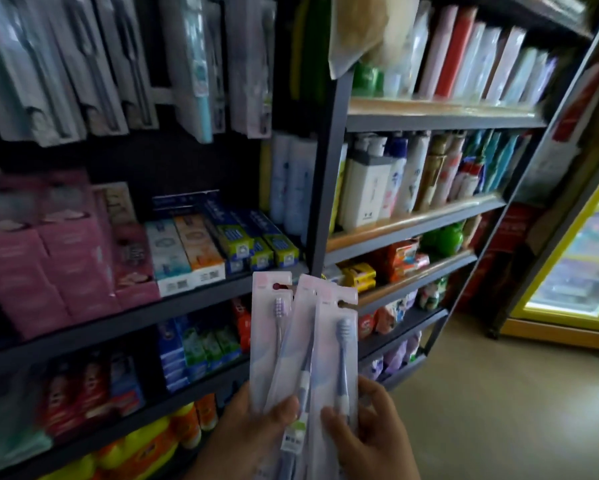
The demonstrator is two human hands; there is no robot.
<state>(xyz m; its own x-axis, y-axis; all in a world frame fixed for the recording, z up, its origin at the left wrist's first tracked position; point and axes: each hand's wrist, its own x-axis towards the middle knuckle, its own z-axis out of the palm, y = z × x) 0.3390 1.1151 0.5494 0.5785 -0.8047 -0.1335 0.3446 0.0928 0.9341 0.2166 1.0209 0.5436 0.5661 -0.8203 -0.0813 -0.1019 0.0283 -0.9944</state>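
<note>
Three flat toothbrush packs are fanned out upright at the bottom centre. The left pack [270,327] shows a purple-white brush head. A middle pack [299,341] leans across the other two. The right pack [339,344] shows a grey-blue brush head. My left hand [253,434] grips the lower part of the left and middle packs, thumb on the front. My right hand [370,431] holds the lower part of the right pack, thumb on its front and fingers behind it.
Dark metal shelving [320,188] stands close ahead. Toothpaste boxes [204,244] and pink boxes [48,258] fill the left shelves, with hanging toothbrush packs [83,64] above. Shampoo bottles [395,178] line the right shelves. A lit yellow-framed cooler [575,265] stands at the right beside bare floor [498,393].
</note>
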